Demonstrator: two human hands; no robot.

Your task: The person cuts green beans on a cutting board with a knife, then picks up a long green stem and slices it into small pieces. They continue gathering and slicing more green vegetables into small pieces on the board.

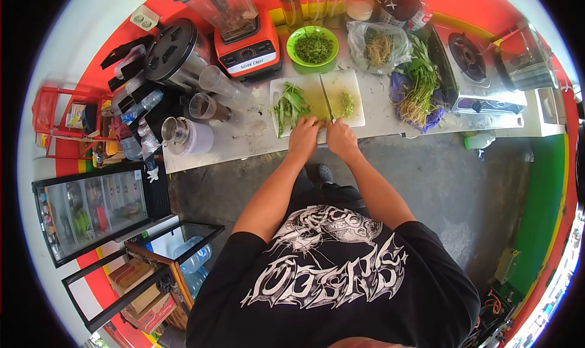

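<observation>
A white cutting board (352, 79) lies near the front edge of the counter. My right hand (341, 135) is wrapped round the handle of a knife (326, 95), whose blade points away from me across the board. Close on its left, my left hand (304, 135) presses with bent fingers at the near ends of some leafy greens (292, 103); exactly what the fingertips pinch is hidden. Finely chopped green bits (347, 103) sit right of the blade. Behind the board stands a green bowl (314, 66) filled with chopped greens.
A red blender (247, 49) and clear cups (210, 107) stand to the left. On the right are a plastic bag (379, 46) of rooted greens, a bundle of leafy stalks (420, 83) and a gas stove (487, 83). Bottles (291, 7) line the back wall.
</observation>
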